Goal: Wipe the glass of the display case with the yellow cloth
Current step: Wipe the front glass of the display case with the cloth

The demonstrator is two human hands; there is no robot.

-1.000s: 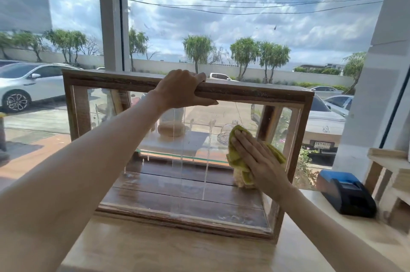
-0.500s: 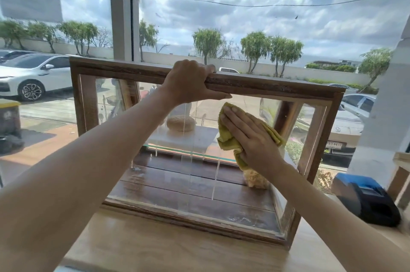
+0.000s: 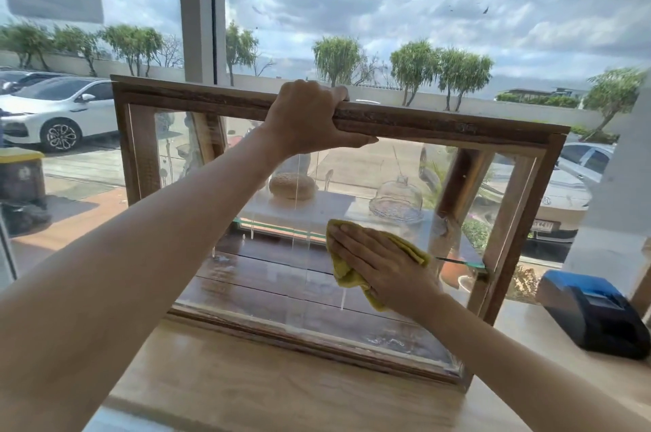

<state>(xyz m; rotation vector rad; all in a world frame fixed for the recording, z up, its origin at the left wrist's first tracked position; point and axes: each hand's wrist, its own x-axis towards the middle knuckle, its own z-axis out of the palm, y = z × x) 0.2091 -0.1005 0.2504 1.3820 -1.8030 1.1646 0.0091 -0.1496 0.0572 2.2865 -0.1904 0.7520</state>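
Observation:
A wooden-framed glass display case (image 3: 458,126) stands on a light wood counter in front of a big window. My left hand (image 3: 310,118) grips the middle of its top rail. My right hand (image 3: 384,264) lies flat, fingers spread, pressing the folded yellow cloth (image 3: 347,269) against the front glass (image 3: 253,255) in the lower right part of the pane. The cloth shows around my fingers and below my palm. Streaks and drips mark the glass to the left of the cloth.
Inside the case sit a round bun (image 3: 290,185) and a glass dome (image 3: 396,197) on a glass shelf. A blue and black device (image 3: 595,312) rests on the counter (image 3: 281,389) right of the case. Parked cars and trees lie beyond the window.
My right hand slid the cloth up the glass to just under the top rail, then down to the lower right part of the pane. My left hand stayed on the top rail.

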